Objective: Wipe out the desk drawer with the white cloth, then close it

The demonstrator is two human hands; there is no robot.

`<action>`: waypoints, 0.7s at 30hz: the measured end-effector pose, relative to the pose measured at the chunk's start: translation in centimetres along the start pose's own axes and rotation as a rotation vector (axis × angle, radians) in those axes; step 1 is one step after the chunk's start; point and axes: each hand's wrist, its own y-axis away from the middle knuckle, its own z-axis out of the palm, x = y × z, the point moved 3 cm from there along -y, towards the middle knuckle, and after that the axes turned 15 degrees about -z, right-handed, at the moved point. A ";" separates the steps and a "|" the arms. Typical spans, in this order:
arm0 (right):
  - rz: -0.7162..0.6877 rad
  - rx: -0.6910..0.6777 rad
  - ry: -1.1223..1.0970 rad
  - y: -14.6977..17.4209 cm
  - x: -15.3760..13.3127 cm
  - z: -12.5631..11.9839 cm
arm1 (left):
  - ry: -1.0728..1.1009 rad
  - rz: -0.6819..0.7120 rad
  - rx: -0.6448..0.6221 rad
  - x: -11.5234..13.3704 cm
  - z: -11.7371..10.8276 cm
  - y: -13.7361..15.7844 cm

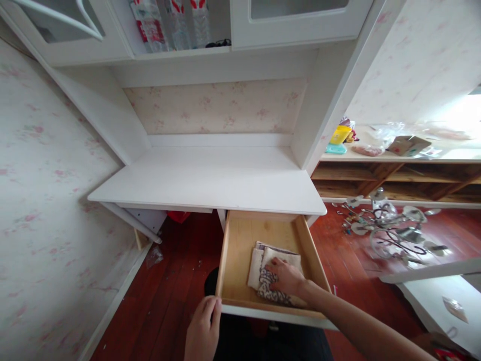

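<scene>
A light wooden drawer [240, 235] is pulled out from under the white desk [221, 173]. My left hand [204, 321] grips its front left corner, with the fingers closed against the edge. Inside the drawer lies a folded cloth [257, 268], cream with a dark brown pattern, resting nearer the front and right side. On top of this cloth is my right hand [287, 278], palm down with fingers spread over the fabric. Part of the cloth is hidden beneath that hand and forearm.
Several bottles [180, 25] stand in the open shelf above the desk. To the right, a chandelier [398, 225] lies on the red wooden floor [180, 286]. Behind it, a low shelf [353, 173] carries a yellow container [340, 134] and plastic bags. A white furniture piece [432, 296] lies at lower right.
</scene>
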 end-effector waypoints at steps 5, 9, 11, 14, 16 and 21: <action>-0.125 -0.004 0.052 -4.6 -4.6 1.4 | 0.010 -0.026 0.007 0.1 0.1 0.2; -0.197 -0.008 0.084 -7.3 -7.7 2.0 | 0.001 -0.041 0.007 -0.2 0.1 0.1; -0.183 -0.007 0.090 -8.1 -8.3 1.9 | 0.005 -0.038 0.011 -0.6 0.3 0.0; -0.154 0.002 0.099 -9.0 -8.3 1.4 | 0.016 -0.032 0.023 -1.4 0.6 -0.3; -0.121 0.022 0.111 -9.8 -7.9 0.6 | 0.027 -0.021 0.022 -2.0 1.0 -0.5; -0.012 0.090 0.139 -12.8 -6.3 -2.0 | 0.087 -0.034 0.064 -2.6 1.5 -0.6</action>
